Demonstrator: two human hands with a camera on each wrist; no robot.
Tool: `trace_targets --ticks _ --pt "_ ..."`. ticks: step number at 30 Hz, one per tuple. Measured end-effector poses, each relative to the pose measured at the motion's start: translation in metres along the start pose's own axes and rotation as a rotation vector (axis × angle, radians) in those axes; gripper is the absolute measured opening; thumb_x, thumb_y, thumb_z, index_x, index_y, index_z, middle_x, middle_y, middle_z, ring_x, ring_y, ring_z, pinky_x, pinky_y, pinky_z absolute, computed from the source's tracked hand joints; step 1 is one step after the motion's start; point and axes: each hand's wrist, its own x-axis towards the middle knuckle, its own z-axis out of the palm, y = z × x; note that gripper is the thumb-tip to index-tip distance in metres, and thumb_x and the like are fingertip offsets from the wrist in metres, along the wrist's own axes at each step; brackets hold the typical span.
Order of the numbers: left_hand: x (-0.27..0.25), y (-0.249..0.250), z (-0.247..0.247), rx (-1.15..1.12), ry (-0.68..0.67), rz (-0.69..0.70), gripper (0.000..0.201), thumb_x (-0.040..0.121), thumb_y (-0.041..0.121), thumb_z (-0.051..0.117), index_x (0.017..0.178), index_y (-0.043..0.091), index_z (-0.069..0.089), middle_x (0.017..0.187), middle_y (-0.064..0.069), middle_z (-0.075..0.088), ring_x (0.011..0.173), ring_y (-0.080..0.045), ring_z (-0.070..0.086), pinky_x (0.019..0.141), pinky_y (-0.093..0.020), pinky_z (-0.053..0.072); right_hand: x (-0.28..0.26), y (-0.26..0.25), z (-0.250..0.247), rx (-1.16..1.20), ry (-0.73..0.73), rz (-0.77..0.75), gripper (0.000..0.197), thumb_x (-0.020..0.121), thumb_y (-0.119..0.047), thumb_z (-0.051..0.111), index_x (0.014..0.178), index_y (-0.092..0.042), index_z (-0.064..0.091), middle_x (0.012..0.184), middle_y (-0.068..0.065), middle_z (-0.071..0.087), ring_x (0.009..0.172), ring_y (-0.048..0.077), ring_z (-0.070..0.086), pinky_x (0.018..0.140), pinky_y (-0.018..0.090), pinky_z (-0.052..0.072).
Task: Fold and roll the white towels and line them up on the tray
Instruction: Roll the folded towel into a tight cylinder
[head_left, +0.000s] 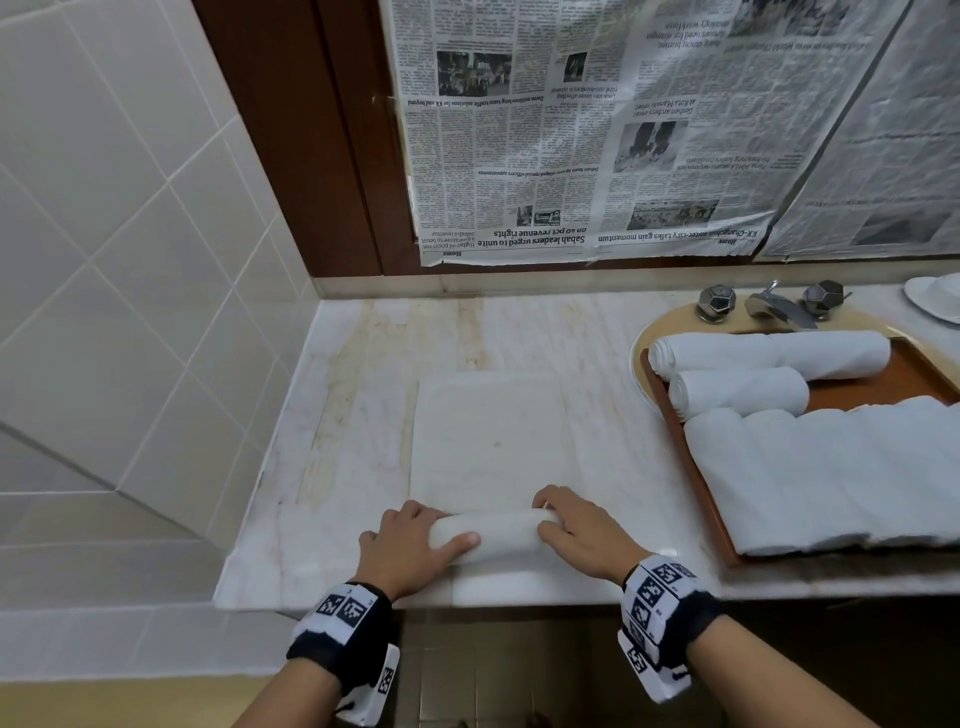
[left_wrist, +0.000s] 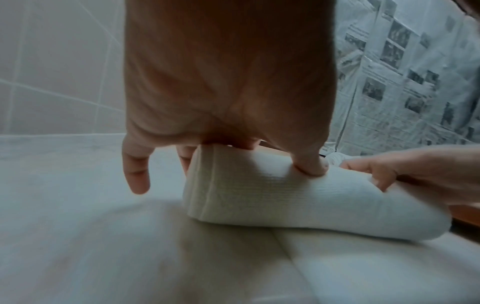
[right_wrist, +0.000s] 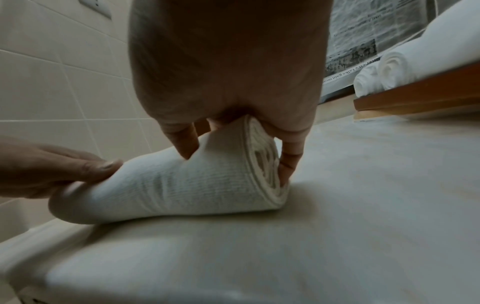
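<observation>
A white towel (head_left: 488, 441) lies flat on the marble counter, its near end wound into a roll (head_left: 493, 535) (left_wrist: 285, 197) (right_wrist: 187, 185). My left hand (head_left: 410, 545) (left_wrist: 228, 152) curls over the roll's left end, thumb pressed on its front. My right hand (head_left: 576, 530) (right_wrist: 233, 131) curls over the right end, fingers against the spiral edge. To the right, a wooden tray (head_left: 691, 457) (right_wrist: 415, 96) holds two rolled white towels (head_left: 769, 353) (head_left: 737, 389) (right_wrist: 405, 67) at its far end and a stack of folded white towels (head_left: 831, 473) nearer me.
The tray rests over a sink with a chrome faucet (head_left: 774, 306) and two knobs. Newspaper (head_left: 597, 130) covers the wall behind. White tiled wall (head_left: 104, 234) closes the left side. A white dish (head_left: 935, 296) sits at the far right. The counter's front edge (head_left: 415, 597) runs just below my wrists.
</observation>
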Motion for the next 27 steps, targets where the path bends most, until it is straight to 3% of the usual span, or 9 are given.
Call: trace_targets --ticks 3,6,10,13,15,19,22,25,27 --pt "-0.003 -0.002 0.004 -0.071 0.054 -0.014 0.07 0.079 0.088 0.036 0.133 0.045 0.049 0.134 0.012 0.047 0.125 -0.018 0.043 0.098 -0.046 0.035 -0.004 0.008 0.007 -0.033 0.125 -0.092 0.032 0.093 -0.032 0.047 0.124 -0.039 0.044 0.126 -0.013 0.037 0.073 0.007 0.054 0.081 0.033 0.047" --pt "-0.003 -0.003 0.011 -0.177 0.157 -0.01 0.064 0.082 0.085 0.035 0.134 0.048 0.041 0.133 0.014 0.049 0.121 -0.019 0.046 0.096 -0.045 0.038 -0.006 0.012 0.015 -0.199 0.274 -0.16 0.031 0.093 -0.03 0.048 0.122 -0.034 0.056 0.123 -0.008 0.048 0.098 0.013 0.053 0.08 0.035 0.046" --pt "-0.005 -0.002 0.017 -0.062 0.253 -0.019 0.071 0.078 0.088 0.019 0.128 0.051 0.051 0.137 0.015 0.038 0.123 -0.019 0.042 0.099 -0.043 0.036 -0.009 0.005 0.032 -0.482 0.4 -0.206 0.043 0.07 -0.009 0.074 0.111 -0.021 0.067 0.108 0.001 0.062 0.095 0.025 0.062 0.07 0.037 0.05" --pt "-0.009 0.002 0.021 -0.04 0.407 0.045 0.066 0.082 0.077 0.018 0.119 0.045 0.063 0.135 0.013 0.043 0.121 -0.02 0.044 0.096 -0.043 0.039 -0.017 0.003 0.033 -0.458 0.339 -0.24 0.043 0.079 -0.029 0.057 0.12 -0.017 0.062 0.114 0.001 0.062 0.101 0.022 0.062 0.076 0.034 0.054" --pt "-0.011 0.001 0.028 -0.103 0.43 0.128 0.062 0.087 0.074 0.024 0.125 0.042 0.061 0.131 0.012 0.046 0.12 -0.019 0.044 0.095 -0.04 0.04 -0.023 0.003 0.031 -0.49 0.261 -0.225 0.058 0.073 -0.041 0.058 0.125 -0.017 0.058 0.119 0.001 0.062 0.105 0.02 0.061 0.08 0.034 0.056" --pt "-0.015 -0.009 0.044 -0.039 0.459 0.315 0.059 0.087 0.074 0.046 0.133 0.039 0.053 0.13 0.012 0.049 0.122 -0.013 0.043 0.097 -0.037 0.037 -0.019 0.007 0.033 -0.41 0.265 -0.189 0.057 0.076 -0.033 0.064 0.13 -0.015 0.059 0.125 0.002 0.061 0.113 0.022 0.061 0.091 0.035 0.053" --pt "-0.008 -0.012 0.041 -0.008 0.441 0.335 0.061 0.082 0.067 0.051 0.134 0.036 0.054 0.128 0.01 0.054 0.12 -0.016 0.049 0.095 -0.038 0.039 -0.01 0.004 0.024 -0.245 0.217 -0.135 0.056 0.089 -0.032 0.055 0.142 -0.015 0.051 0.141 0.002 0.051 0.13 0.021 0.046 0.108 0.033 0.037" --pt "0.002 -0.009 0.027 -0.037 0.366 0.288 0.065 0.077 0.07 0.048 0.132 0.037 0.058 0.124 0.011 0.058 0.117 -0.018 0.051 0.094 -0.037 0.04 -0.003 -0.002 0.01 -0.156 0.142 -0.081 0.052 0.093 -0.032 0.055 0.143 -0.017 0.049 0.143 0.0 0.048 0.13 0.019 0.042 0.109 0.032 0.035" --pt "0.005 -0.008 0.017 -0.1 0.225 0.236 0.066 0.076 0.072 0.049 0.134 0.041 0.056 0.123 0.012 0.056 0.117 -0.016 0.047 0.094 -0.035 0.04 0.0 -0.002 0.003 -0.157 0.08 -0.044 0.05 0.095 -0.033 0.053 0.142 -0.019 0.048 0.141 -0.001 0.05 0.128 0.018 0.043 0.109 0.035 0.035"
